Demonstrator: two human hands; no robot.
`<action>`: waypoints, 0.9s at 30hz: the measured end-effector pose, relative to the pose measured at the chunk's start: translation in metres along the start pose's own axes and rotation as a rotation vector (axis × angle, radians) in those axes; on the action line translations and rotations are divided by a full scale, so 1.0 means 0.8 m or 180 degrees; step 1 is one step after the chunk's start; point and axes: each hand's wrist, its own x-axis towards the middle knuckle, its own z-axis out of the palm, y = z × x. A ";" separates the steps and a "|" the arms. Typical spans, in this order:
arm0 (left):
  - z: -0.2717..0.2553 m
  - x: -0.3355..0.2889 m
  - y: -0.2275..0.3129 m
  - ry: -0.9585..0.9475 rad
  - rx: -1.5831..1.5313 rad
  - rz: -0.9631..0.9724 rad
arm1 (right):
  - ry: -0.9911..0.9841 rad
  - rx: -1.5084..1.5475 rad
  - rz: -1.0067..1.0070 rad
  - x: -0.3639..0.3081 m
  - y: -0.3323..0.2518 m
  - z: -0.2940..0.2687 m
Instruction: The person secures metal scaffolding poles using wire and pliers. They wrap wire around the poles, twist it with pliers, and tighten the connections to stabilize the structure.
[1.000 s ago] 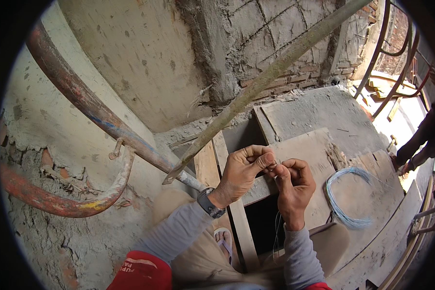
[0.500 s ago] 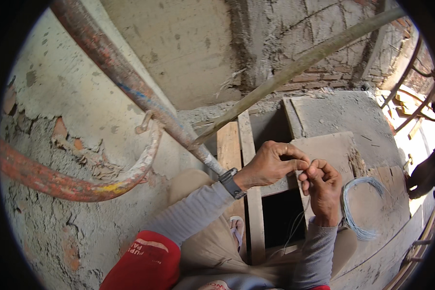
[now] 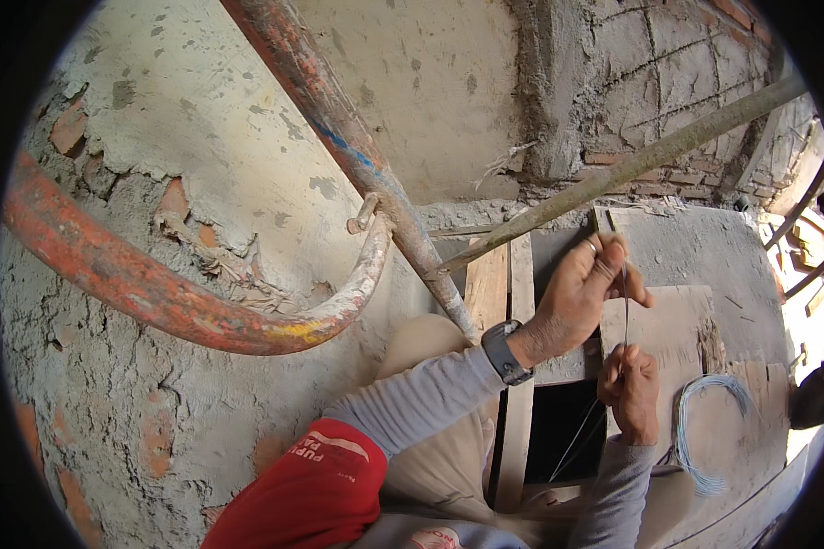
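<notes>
A thin dark line (image 3: 626, 316), string or wire, I cannot tell which, runs taut between my two hands. My left hand (image 3: 572, 293), with a dark watch on its wrist, pinches the upper end between thumb and fingers. Below and nearer to me, my right hand (image 3: 634, 395) is closed in a fist around the lower part. From the right hand a slack pale strand (image 3: 575, 443) drops toward my lap, over a dark opening. Beside the right hand, a loose coil of thin pale-blue wire (image 3: 686, 430) lies on the boards.
A rusty red scaffold frame (image 3: 357, 156) with a curved tube (image 3: 201, 316) stands at my left, before a rough plastered wall (image 3: 183, 119). A long pole (image 3: 623, 174) slants across the far side. Planks (image 3: 520, 366) border a dark gap (image 3: 558, 425). A dark shape stands at the right edge.
My hands, close together before, have drawn apart: the left went up and away, the right lower, stretching the line between them. The whole view has shifted, with the scene moving rightward.
</notes>
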 end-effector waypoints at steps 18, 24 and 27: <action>0.021 0.000 0.101 0.0068 -0.0553 0.0345 | 0.0349 -0.1710 0.0586 -0.129 0.047 0.027; 0.004 -0.011 0.116 0.0029 -0.0516 -0.0087 | 0.1046 -0.2356 0.0331 -0.132 0.063 0.021; 0.007 -0.011 0.116 0.0296 -0.0461 0.0002 | 0.0999 -0.3155 0.0450 -0.115 0.043 0.038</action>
